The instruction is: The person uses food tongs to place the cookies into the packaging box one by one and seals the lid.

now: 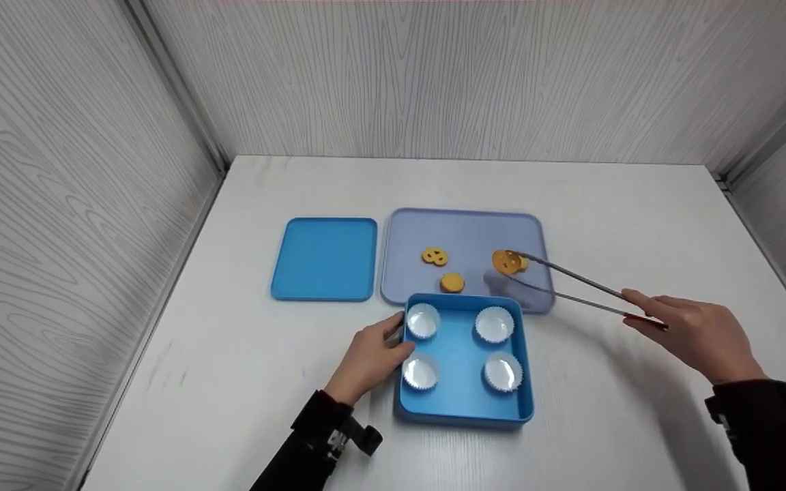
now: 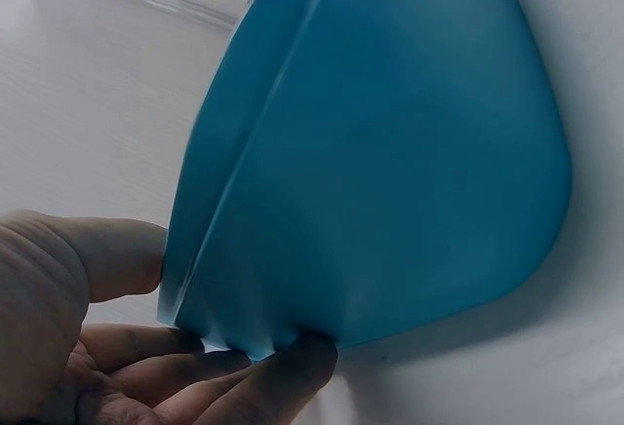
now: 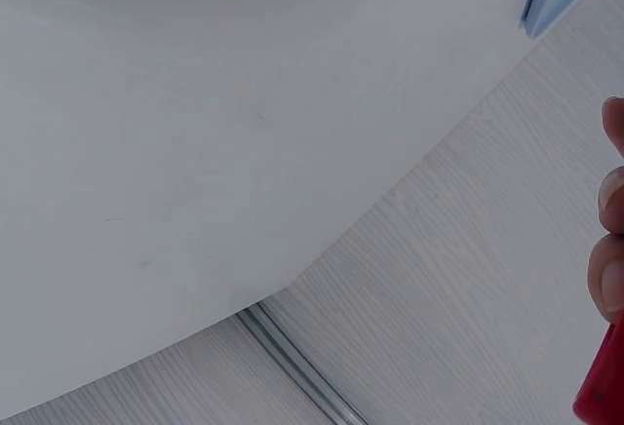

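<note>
Clock directions are taken from the middle of the blue box [image 1: 461, 389], which sits on a white bench [image 1: 625, 211]. From the left, a pale wood-grained panel [image 1: 72, 204] comes first, then a flat blue tray [image 1: 325, 259] lying at about ten o'clock. The left hand [image 1: 369, 354], in a black sleeve [image 1: 301, 447], is at nine o'clock, its grip closed on the box's side wall, thumb at the rim and fingers against the outside. The box stands upright and carries four white fluted cups, at about ten, eight, one and four o'clock inside it. Beyond it, at twelve, lies a lavender tray [image 1: 468, 232]; the box's far edge overlaps the tray's near edge in the head view, and whether they touch cannot be told. On that tray are a yellow pretzel-shaped biscuit [image 1: 434, 256], slightly left of twelve, and a round yellow biscuit [image 1: 452, 283] nearer the box. At one o'clock, an orange-brown biscuit [image 1: 504, 262] is between the tips of metal tongs [image 1: 583, 279], over the tray. Rightmost, at three o'clock, the right hand [image 1: 696, 334] has its grip pinched around the tongs, beside a bit of red on the handle.
</note>
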The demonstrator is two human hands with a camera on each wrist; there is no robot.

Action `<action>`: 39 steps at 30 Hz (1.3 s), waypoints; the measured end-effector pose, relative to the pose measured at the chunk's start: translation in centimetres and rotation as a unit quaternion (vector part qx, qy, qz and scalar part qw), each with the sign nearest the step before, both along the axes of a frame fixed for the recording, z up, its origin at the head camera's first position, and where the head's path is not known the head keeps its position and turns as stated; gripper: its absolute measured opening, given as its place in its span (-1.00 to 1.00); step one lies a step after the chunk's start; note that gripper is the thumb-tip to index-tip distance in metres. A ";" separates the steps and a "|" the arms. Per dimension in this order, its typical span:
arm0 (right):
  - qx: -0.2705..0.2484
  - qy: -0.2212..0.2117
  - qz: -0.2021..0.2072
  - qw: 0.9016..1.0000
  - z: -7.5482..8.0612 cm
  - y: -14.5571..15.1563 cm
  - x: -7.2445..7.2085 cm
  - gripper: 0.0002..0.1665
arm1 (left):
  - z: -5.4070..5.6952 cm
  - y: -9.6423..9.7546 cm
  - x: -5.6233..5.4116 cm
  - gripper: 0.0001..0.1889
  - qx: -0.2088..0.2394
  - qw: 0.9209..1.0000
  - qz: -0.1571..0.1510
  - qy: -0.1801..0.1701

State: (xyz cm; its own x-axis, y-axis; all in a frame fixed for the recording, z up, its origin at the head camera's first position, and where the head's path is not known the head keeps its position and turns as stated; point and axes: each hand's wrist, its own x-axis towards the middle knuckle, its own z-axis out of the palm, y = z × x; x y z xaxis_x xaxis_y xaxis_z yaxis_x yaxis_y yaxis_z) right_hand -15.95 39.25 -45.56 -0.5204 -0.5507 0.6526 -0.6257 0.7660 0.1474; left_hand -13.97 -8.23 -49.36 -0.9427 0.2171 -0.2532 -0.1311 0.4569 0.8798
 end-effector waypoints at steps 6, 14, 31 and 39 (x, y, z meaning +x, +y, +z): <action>-0.011 -0.007 0.015 1.000 1.0 -0.6 0.6 -0.50 | 0.1 0.0 0.0 -0.31 0.000 1.000 0.001 0.002; -0.013 -0.031 0.031 0.999 3.4 -1.2 2.2 -0.43 | 0.2 0.0 0.1 -0.30 0.008 1.000 -0.004 0.008; 0.034 -0.106 0.055 0.992 7.2 -1.9 5.0 -0.37 | 0.1 0.0 0.1 -0.30 0.002 1.000 -0.001 0.004; 0.073 -0.105 0.051 0.991 8.4 -3.0 5.5 -0.31 | 0.2 0.0 0.2 -0.30 0.014 1.000 -0.001 0.004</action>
